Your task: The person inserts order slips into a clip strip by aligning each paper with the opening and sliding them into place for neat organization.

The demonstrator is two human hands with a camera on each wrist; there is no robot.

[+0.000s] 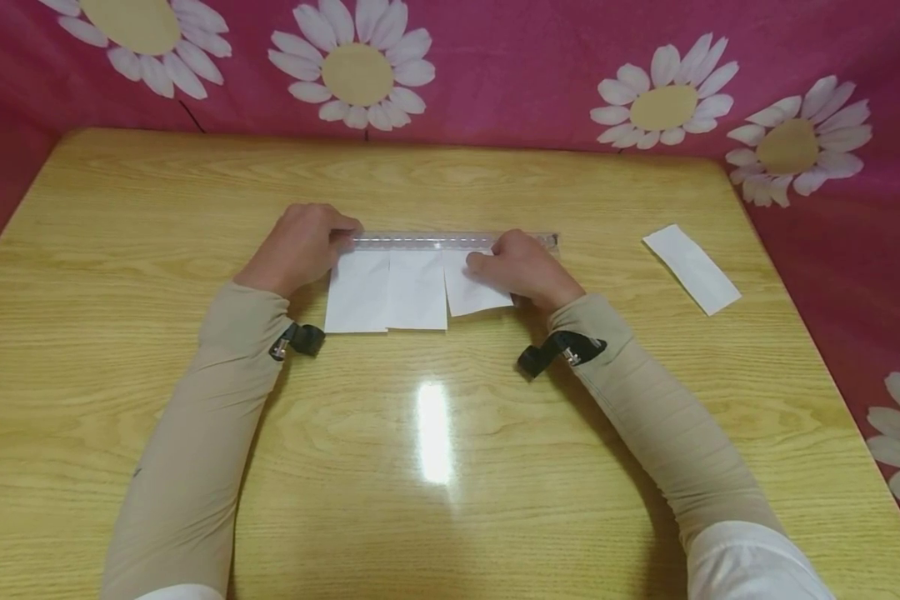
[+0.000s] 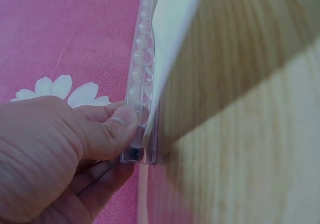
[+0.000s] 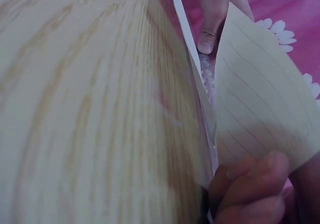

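A clear plastic strip [image 1: 420, 242] with a row of rounded shapes lies across the table. My left hand [image 1: 304, 243] pinches its left end between thumb and fingers, seen closely in the left wrist view. White paper pieces [image 1: 356, 292] lie side by side along the strip's near edge. At the strip's right part, my right hand [image 1: 528, 268] pinches the rightmost paper piece [image 1: 461, 287], which is tilted up at its near edge. The right wrist view shows faint lines on this raised paper [image 3: 260, 89], with the fingers [image 3: 255, 184] at its lower edge.
Another white paper slip [image 1: 692, 268] lies apart at the right of the wooden table [image 1: 345, 500]. A pink cloth [image 1: 495, 75] with white daisies hangs behind the table. Black straps with small cameras [image 1: 562, 352] sit on both wrists.
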